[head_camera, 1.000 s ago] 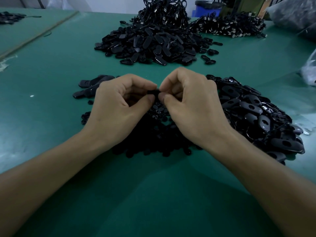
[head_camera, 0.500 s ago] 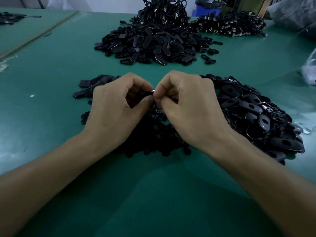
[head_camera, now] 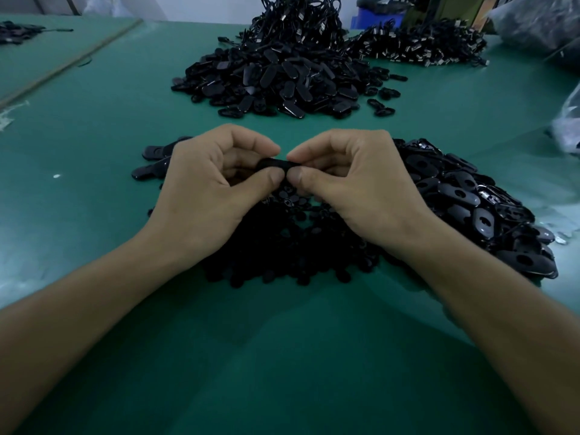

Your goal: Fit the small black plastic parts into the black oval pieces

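My left hand [head_camera: 207, 189] and my right hand [head_camera: 361, 186] meet at the middle of the green table. Both pinch one black oval piece [head_camera: 273, 164] between thumbs and forefingers, fingers curled; whether a small part sits in it is hidden. Below the hands lies a heap of small black plastic parts [head_camera: 292, 246]. A pile of black oval pieces with holes [head_camera: 477, 208] spreads to the right of my right hand. A few oval pieces [head_camera: 153, 161] lie left of my left hand.
A large heap of black oval pieces [head_camera: 276, 80] sits farther back, with a mound of black cords [head_camera: 298, 23] behind it and metal-tipped cords [head_camera: 420, 45] to its right. Plastic bags [head_camera: 565, 127] lie at the right edge. A blue bin [head_camera: 376, 17] stands at the back.
Both hands have shifted slightly and rotated the piece; the black oval piece now shows lengthwise between the two thumbs and forefingers.
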A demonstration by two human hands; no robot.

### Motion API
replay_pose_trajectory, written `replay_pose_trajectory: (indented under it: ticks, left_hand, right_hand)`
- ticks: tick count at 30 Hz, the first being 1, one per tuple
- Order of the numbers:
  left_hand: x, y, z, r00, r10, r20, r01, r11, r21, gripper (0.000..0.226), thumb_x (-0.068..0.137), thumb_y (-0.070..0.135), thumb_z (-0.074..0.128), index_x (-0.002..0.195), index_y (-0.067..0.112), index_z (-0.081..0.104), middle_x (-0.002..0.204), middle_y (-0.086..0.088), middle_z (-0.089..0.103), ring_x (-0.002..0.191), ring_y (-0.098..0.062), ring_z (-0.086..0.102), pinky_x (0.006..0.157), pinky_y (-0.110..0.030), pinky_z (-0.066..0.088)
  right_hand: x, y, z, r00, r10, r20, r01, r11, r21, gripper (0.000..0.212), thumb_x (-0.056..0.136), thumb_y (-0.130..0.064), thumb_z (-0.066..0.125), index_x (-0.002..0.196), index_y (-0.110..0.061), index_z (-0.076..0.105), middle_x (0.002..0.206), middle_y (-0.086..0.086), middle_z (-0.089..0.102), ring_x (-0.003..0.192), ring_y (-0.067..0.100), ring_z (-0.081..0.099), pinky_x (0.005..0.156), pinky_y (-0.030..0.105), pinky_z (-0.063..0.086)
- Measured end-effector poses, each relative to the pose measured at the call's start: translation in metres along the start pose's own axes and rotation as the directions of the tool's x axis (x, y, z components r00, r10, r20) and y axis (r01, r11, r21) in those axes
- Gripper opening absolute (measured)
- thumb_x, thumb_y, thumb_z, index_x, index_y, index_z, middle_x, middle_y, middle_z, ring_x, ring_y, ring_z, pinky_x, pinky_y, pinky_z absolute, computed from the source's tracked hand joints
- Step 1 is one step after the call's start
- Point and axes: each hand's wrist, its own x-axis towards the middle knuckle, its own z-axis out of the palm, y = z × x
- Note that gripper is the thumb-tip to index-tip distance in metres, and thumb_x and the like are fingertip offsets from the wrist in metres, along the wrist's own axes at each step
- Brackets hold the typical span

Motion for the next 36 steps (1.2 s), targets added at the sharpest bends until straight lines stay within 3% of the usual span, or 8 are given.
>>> replay_pose_trajectory:
  ticks: [8, 15, 27, 29, 31, 34, 36]
  left_hand:
    - [0.002, -0.002, -0.002, 0.999, -0.047, 0.028, 0.047, 0.999, -0.018, 0.025, 0.082, 0.007, 0.080, 0.089, 0.029, 0.072, 0.079, 0.004, 0.077, 0.067, -0.008, 0.071, 0.067, -0.017, 0.057]
    - [0.001, 0.001, -0.003, 0.998, -0.045, 0.043, 0.046, 0.999, -0.023, 0.021, 0.079, 0.012, 0.082, 0.084, 0.031, 0.074, 0.075, 0.005, 0.077, 0.064, -0.006, 0.071, 0.065, -0.015, 0.055]
    - [0.004, -0.002, -0.006, 0.999, -0.002, 0.054, -0.001, 0.999, 0.042, 0.016, 0.073, 0.019, 0.080, 0.078, 0.032, 0.073, 0.073, 0.012, 0.075, 0.061, 0.000, 0.067, 0.062, -0.013, 0.053]
    - [0.005, -0.005, -0.006, 1.000, 0.009, 0.021, -0.010, 0.998, 0.062, 0.019, 0.075, 0.019, 0.080, 0.077, 0.036, 0.073, 0.074, 0.012, 0.075, 0.062, -0.002, 0.068, 0.063, -0.015, 0.054]
    - [0.007, -0.008, -0.012, 0.998, 0.021, -0.062, -0.013, 0.992, 0.128, 0.021, 0.078, 0.020, 0.079, 0.079, 0.039, 0.072, 0.075, 0.014, 0.075, 0.065, -0.006, 0.070, 0.064, -0.019, 0.056]
    - [0.010, -0.015, -0.023, 0.981, 0.030, -0.193, 0.021, 0.967, 0.255, 0.020, 0.081, 0.022, 0.076, 0.082, 0.041, 0.070, 0.077, 0.016, 0.074, 0.070, -0.010, 0.072, 0.069, -0.027, 0.058]
    - [0.012, -0.019, -0.028, 0.972, 0.028, -0.233, 0.051, 0.944, 0.326, 0.021, 0.084, 0.024, 0.074, 0.083, 0.044, 0.069, 0.075, 0.019, 0.072, 0.070, -0.007, 0.071, 0.069, -0.025, 0.058]
  right_hand:
    - [0.001, -0.002, -0.002, 1.000, 0.011, 0.002, -0.011, 0.999, -0.042, 0.008, 0.085, -0.014, 0.078, 0.088, -0.021, 0.074, 0.077, -0.008, 0.073, 0.072, 0.003, 0.070, 0.068, 0.017, 0.053]
    - [0.000, -0.007, 0.000, 1.000, -0.018, 0.000, 0.018, 0.992, -0.125, 0.010, 0.085, -0.014, 0.075, 0.083, -0.023, 0.072, 0.074, -0.010, 0.071, 0.069, 0.000, 0.067, 0.065, 0.015, 0.053]
    - [0.001, -0.001, 0.002, 0.998, -0.050, 0.042, 0.054, 0.994, -0.100, 0.013, 0.088, -0.011, 0.075, 0.088, -0.024, 0.072, 0.079, -0.010, 0.072, 0.075, 0.000, 0.069, 0.072, 0.017, 0.056]
    - [0.000, -0.002, 0.001, 0.998, -0.057, 0.025, 0.060, 0.989, -0.135, 0.011, 0.092, -0.014, 0.071, 0.098, -0.022, 0.074, 0.086, -0.012, 0.072, 0.082, -0.002, 0.068, 0.077, 0.014, 0.054]
    - [0.001, -0.001, -0.002, 0.997, -0.075, -0.004, 0.071, 0.956, -0.284, 0.022, 0.097, -0.020, 0.063, 0.118, -0.024, 0.070, 0.108, -0.013, 0.069, 0.100, -0.003, 0.063, 0.089, 0.010, 0.048]
    - [0.004, 0.008, -0.013, 0.999, -0.041, -0.018, 0.020, 0.783, -0.622, 0.040, 0.103, -0.023, 0.051, 0.143, -0.024, 0.052, 0.145, 0.000, 0.050, 0.135, 0.017, 0.043, 0.114, 0.031, 0.032]
    - [0.004, 0.014, -0.020, 0.995, 0.088, -0.041, -0.089, 0.662, -0.744, 0.046, 0.105, -0.028, 0.045, 0.151, -0.027, 0.041, 0.159, 0.008, 0.032, 0.147, 0.029, 0.025, 0.119, 0.045, 0.022]
